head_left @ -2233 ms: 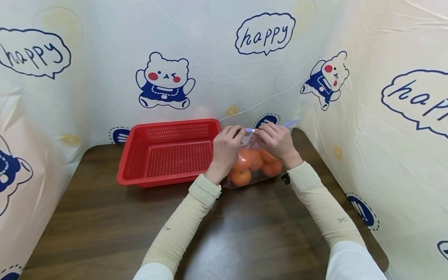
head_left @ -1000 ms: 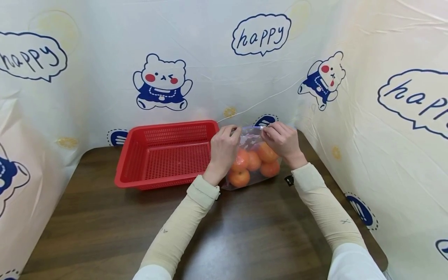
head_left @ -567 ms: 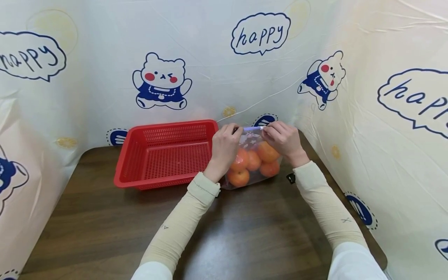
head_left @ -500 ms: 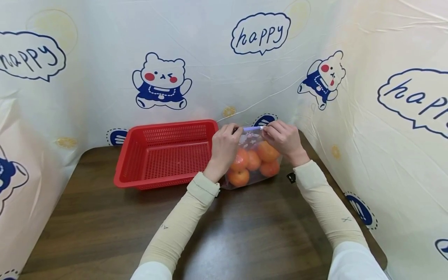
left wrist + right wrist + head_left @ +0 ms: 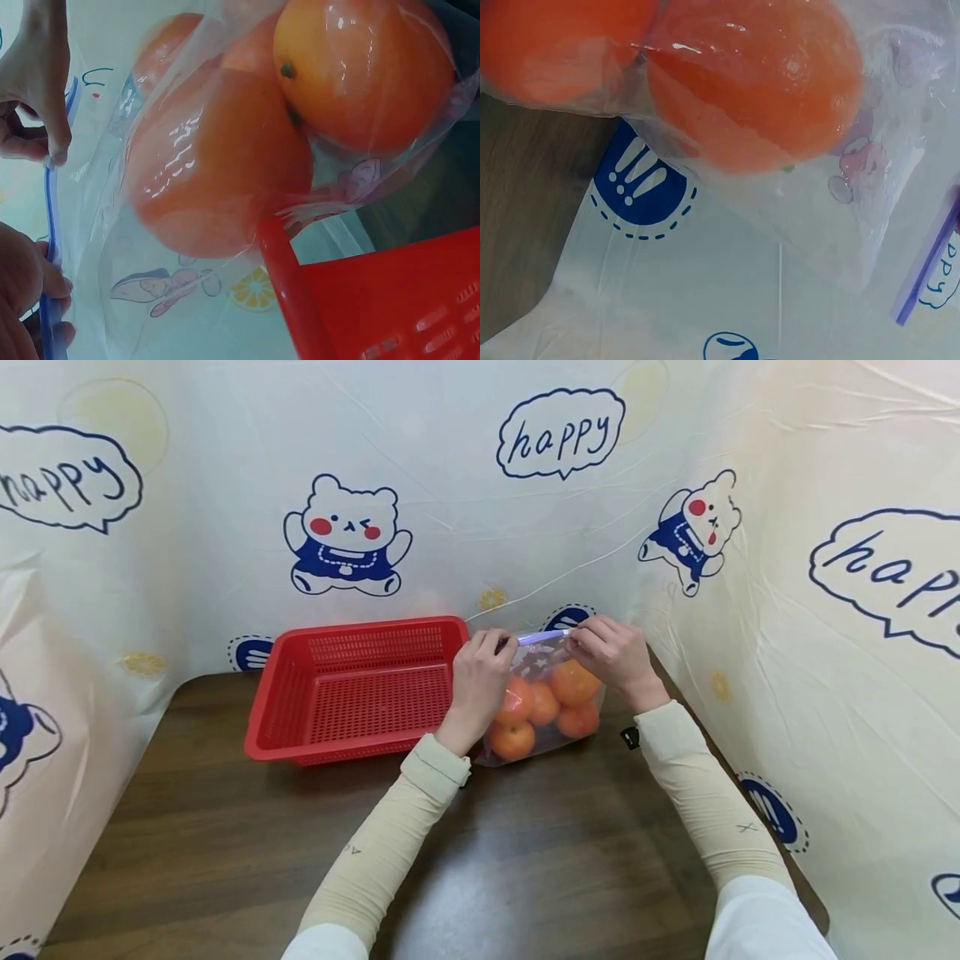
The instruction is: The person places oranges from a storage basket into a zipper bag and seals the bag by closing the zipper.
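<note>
A clear zip bag (image 5: 542, 662) stands upright on the table beside the basket, with several oranges (image 5: 512, 741) inside. Along its top runs a purple zip strip (image 5: 542, 637). My left hand (image 5: 480, 681) pinches the strip at its left part, curled fingers over thumb. At the strip's right part, my right hand (image 5: 613, 658) pinches a small whitish slider (image 5: 51, 160), seen better in the left wrist view. That view also shows the left fingers (image 5: 52, 281) gripping the strip. In the right wrist view the strip's end (image 5: 919, 285) sticks out; the right hand is out of that frame.
A red perforated basket (image 5: 382, 706) with nothing in it stands left of the bag, its rim close to my left hand. Both are on a dark wooden table (image 5: 480, 860). A printed cloth (image 5: 450, 527) hangs behind and at the sides.
Since the earliest frame my right hand has slid to the right along the zip strip, away from the left hand, widening the stretch between them. The left hand has barely shifted.
</note>
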`<state>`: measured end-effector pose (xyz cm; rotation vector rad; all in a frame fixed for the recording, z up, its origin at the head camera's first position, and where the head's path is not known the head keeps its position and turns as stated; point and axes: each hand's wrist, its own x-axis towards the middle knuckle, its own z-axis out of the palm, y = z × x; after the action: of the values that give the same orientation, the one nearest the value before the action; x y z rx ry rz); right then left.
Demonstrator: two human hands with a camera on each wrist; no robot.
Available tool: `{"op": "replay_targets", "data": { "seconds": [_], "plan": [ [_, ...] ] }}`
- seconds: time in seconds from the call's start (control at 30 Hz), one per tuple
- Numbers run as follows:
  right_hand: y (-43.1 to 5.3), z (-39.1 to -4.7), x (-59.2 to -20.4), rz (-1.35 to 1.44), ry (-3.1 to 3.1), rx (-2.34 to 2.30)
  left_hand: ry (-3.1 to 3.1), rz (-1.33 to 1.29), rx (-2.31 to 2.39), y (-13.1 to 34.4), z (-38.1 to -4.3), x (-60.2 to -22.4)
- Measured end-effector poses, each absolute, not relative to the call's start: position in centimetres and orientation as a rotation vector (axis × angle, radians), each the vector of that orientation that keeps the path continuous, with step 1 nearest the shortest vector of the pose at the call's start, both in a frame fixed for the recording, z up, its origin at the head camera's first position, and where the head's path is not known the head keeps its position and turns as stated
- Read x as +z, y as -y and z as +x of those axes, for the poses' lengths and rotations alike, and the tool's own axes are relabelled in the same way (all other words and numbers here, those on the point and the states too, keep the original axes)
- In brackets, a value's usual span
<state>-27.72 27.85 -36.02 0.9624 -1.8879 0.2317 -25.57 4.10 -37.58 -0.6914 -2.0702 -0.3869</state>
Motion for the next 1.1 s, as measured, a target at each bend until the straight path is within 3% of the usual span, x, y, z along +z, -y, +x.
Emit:
{"op": "replay_targets", "data": {
  "seconds": [1.1],
  "plan": [
    [-30.4,-27.7,-35.0,1.1,1.942,0.177,2.062,-0.672,-0.464,-3.3,-25.6,-37.8]
  ]
}}
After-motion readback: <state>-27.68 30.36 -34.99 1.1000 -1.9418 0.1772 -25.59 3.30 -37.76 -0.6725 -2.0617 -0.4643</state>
